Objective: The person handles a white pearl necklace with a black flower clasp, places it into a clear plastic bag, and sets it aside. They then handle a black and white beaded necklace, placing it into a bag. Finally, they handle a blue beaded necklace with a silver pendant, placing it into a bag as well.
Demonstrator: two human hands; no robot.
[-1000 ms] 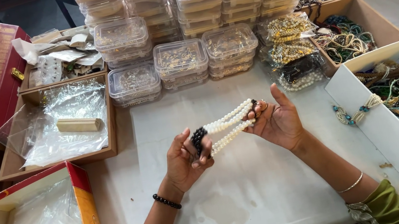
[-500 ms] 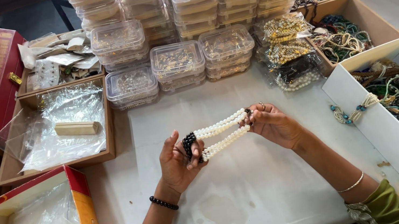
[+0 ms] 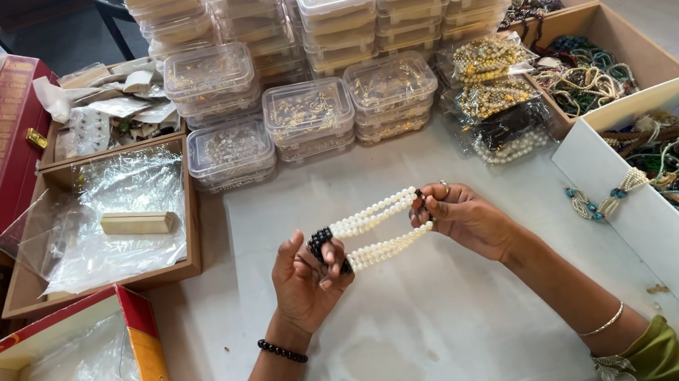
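White pearl strands, two rows of them, make up the beaded bracelet [image 3: 376, 229] stretched between the person's two hands above the pale table [image 3: 440, 340]. The left hand [image 3: 307, 282] is curled, palm up, thumb and fingertips pinched on the end where a cluster of dark beads sits; a black bead band circles that wrist. The right hand [image 3: 463, 217] is partly closed too, fingers pinching the other end of the strands, a ring on one finger and a thin bangle further up the arm. Just beyond both hands stand stacks of clear plastic containers [image 3: 308, 117] with lids. To the outer side of the right hand sits a white box [image 3: 644, 230] heaped with tangled necklaces. Out past the left hand lies a brown tray [image 3: 185, 264] holding clear plastic bags and a small wooden block [image 3: 139, 222], and nearer the left elbow a red-edged box [image 3: 153, 372] of more bags.
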